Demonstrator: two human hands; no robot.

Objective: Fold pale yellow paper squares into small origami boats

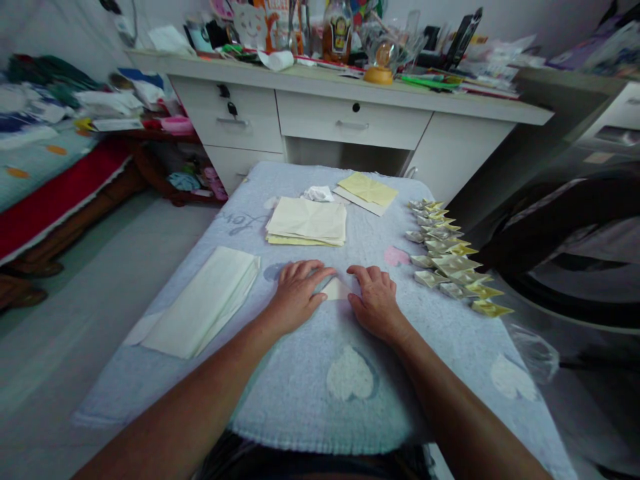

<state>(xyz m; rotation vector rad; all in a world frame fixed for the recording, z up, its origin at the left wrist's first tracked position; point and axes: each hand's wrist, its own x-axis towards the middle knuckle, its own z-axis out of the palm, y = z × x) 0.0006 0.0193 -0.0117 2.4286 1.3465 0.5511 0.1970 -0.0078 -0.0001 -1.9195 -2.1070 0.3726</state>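
A small cream paper folded into a triangle lies flat on the cloth between my two hands. My left hand rests palm down at its left side, thumb and index finger apart and touching its edge. On the other side, my right hand has its thumb at the paper's right corner, with its index finger stretched out and the other fingers loosely bent. Beyond my hands sits a stack of creased cream and yellow sheets. To the right stand rows of small folded paper boats, cream, grey and yellow.
A folded white paper bundle lies left on the blue patterned cloth. Farther back are crumpled white paper and yellow sheets. A cluttered white desk stands behind, a bed at left, a washing machine at right.
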